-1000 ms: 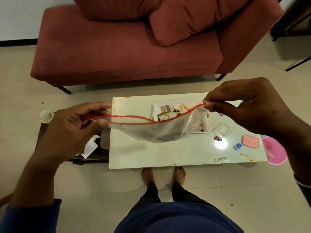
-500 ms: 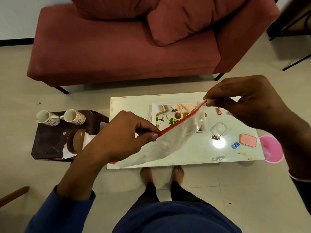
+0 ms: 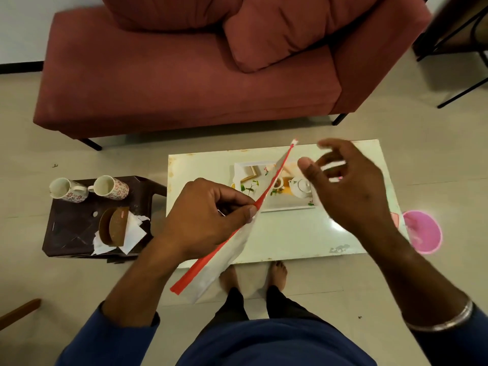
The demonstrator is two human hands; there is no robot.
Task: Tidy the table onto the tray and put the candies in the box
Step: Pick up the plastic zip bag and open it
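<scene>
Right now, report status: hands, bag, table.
Left hand pinching zip bag. Right hand open, off it. Tray on table.

- Left hand [image 3: 208, 220]: raised at mid-frame, thumb and forefinger pinched tight on the bag's red strip, remaining fingers curled under.
- Right hand [image 3: 346, 186]: raised just beside, fingers spread and loose, gripping nothing, motion-blurred at the tips.
- Blue sleeves on both forearms; metal bangle on right wrist.

Picture-printed tray [image 3: 287, 204] lies flat mid-table, partly hidden by hands
</scene>
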